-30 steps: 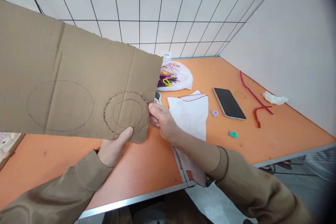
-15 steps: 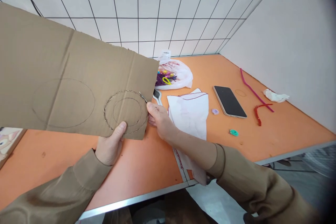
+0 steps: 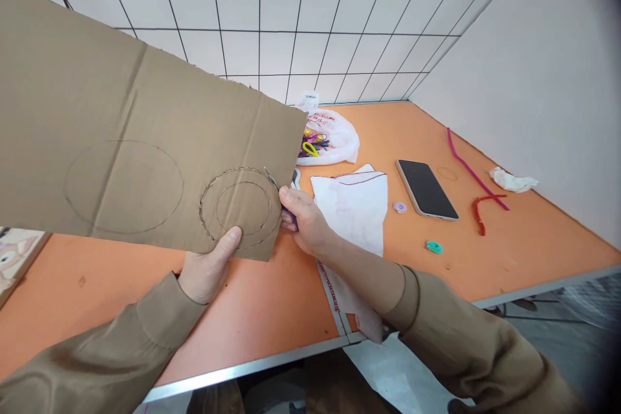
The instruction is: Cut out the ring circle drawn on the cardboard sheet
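A wide sheet of brown cardboard [image 3: 194,116] is held up over the table, tilted toward me. My left hand [image 3: 209,266] grips its lower edge, thumb on the front and fingers behind. Beside the right edge, my right hand [image 3: 305,220] is closed on scissors [image 3: 272,179]. One slim metal blade shows on the cardboard's face, and a bit of dark purple handle shows under the fingers; the rest is hidden. The blade lies on the upper right of a drawn circle whose top and left line is cut rough. A smaller circle sits inside it, and another pencilled oval lies further left.
On the orange table [image 3: 272,310] are a white cloth [image 3: 349,220] with red stitching, a phone [image 3: 427,189], a plastic bag [image 3: 339,139] of craft bits, lilac [image 3: 400,207] and green [image 3: 434,247] small pieces, pipe cleaners [image 3: 475,168] and a crumpled tissue [image 3: 513,180]. A tiled wall stands behind.
The cardboard has shifted slightly, and its left oval now sits further right in view. More of the scissors' blade shows than one second ago. Both hands keep their grips.
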Demonstrator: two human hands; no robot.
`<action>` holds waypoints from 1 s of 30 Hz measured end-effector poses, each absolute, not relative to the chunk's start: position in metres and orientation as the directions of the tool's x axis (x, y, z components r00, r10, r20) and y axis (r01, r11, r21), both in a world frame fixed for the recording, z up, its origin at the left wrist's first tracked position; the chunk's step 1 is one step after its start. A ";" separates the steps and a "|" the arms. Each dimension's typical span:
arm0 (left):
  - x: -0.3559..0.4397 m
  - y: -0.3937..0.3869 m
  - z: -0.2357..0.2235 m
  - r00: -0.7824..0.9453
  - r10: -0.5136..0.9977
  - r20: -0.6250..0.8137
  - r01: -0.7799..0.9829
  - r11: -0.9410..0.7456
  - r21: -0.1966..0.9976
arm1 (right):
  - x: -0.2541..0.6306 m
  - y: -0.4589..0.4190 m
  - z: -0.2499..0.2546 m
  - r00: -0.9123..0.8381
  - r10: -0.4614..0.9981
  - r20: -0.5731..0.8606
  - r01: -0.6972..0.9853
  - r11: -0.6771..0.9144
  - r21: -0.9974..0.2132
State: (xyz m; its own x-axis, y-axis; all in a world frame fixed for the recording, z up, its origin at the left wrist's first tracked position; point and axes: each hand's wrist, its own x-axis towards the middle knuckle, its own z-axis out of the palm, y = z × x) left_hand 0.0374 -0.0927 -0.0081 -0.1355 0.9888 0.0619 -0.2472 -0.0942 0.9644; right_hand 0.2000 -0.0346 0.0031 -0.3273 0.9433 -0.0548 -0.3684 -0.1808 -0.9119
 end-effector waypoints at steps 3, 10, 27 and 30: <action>0.037 -0.093 -0.008 -0.136 0.988 0.073 -0.241 -0.105 0.965 | 0.200 -0.035 0.004 -0.336 0.940 -0.051 -0.353 -0.176 -0.919; 0.032 -0.094 -0.013 -0.125 0.985 0.116 -0.201 -0.139 0.970 | 0.201 -0.034 0.007 -0.339 0.941 -0.004 -0.310 -0.115 -0.944; 0.032 -0.085 -0.009 -0.250 0.957 0.145 -0.266 -0.211 0.941 | 0.195 -0.032 0.002 -0.457 0.879 -0.140 -0.319 -0.309 -0.896; 0.033 -0.086 -0.007 -0.230 0.967 0.109 -0.301 -0.177 0.937 | 0.195 -0.035 0.004 -0.449 0.881 -0.146 -0.350 -0.324 -0.879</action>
